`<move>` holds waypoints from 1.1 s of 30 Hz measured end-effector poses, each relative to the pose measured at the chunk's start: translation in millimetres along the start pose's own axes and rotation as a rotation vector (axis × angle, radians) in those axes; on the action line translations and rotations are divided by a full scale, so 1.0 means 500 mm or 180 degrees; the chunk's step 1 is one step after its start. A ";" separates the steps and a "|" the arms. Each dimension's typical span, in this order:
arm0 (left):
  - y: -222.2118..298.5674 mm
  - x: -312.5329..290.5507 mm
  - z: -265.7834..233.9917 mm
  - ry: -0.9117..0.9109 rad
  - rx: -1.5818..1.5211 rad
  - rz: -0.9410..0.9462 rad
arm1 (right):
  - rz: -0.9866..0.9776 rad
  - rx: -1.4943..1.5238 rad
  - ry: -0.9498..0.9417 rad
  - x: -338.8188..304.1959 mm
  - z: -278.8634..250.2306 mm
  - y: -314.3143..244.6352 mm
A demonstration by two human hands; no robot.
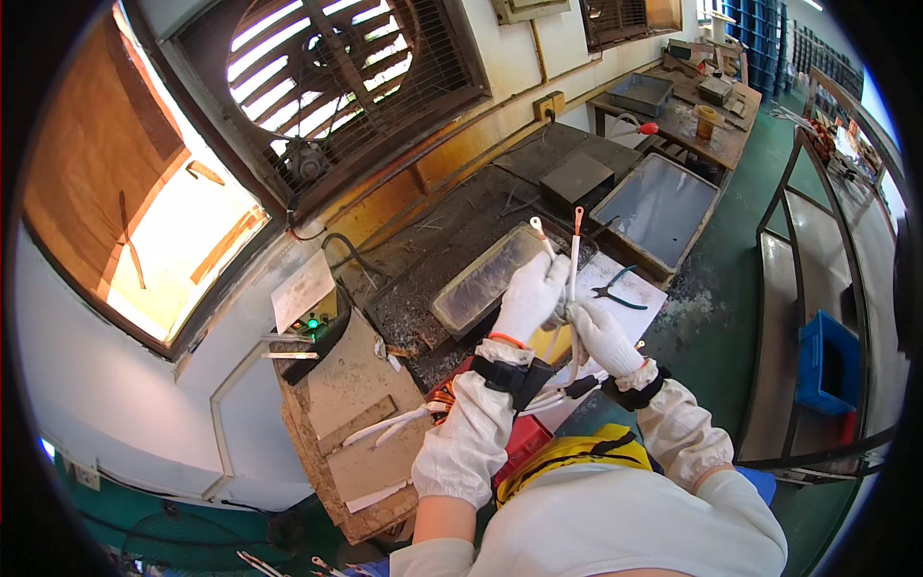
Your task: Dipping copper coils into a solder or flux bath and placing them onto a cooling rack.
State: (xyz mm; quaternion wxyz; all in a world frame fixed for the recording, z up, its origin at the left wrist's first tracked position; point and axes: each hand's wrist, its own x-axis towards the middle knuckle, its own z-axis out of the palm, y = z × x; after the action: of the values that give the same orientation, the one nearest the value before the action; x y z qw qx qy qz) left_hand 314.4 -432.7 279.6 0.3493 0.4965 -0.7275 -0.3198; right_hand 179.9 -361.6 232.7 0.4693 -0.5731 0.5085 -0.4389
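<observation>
Seen from the head camera, both gloved hands close on white sleeved wires: left hand (532, 296) and right hand (603, 334) hold them upright over the shallow tray (481, 281) on the table (433, 260). Bare tips (coppery) (578, 219) point up, apparently not yet dipped; more white wires (389, 423) wait nearby, so work seems far from finished.

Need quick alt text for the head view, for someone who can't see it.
Two white-gloved hands, left hand and right hand, hold thin white wires with copper tips upright above a shallow metal tray on a grimy workbench; pliers lie just right.
</observation>
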 end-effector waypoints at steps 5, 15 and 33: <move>-0.040 -0.006 -0.009 -0.0668 -0.2037 -0.0838 | -0.0061 0.0506 -0.0133 0.009 0.012 -0.004; -0.083 0.021 -0.035 -0.0601 -0.1293 -0.0461 | 0.0353 0.0186 -0.0909 0.050 0.015 -0.013; -0.144 -0.059 -0.027 0.0081 -0.2321 -0.0875 | 0.0648 0.0271 -0.0719 0.048 0.010 0.001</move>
State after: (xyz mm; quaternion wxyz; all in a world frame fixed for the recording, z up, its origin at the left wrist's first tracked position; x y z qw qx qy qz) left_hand 369.2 -428.1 222.9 0.4658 0.4366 -0.4883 -0.5950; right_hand 187.1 -384.9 231.7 0.5895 -0.5440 0.4889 -0.3429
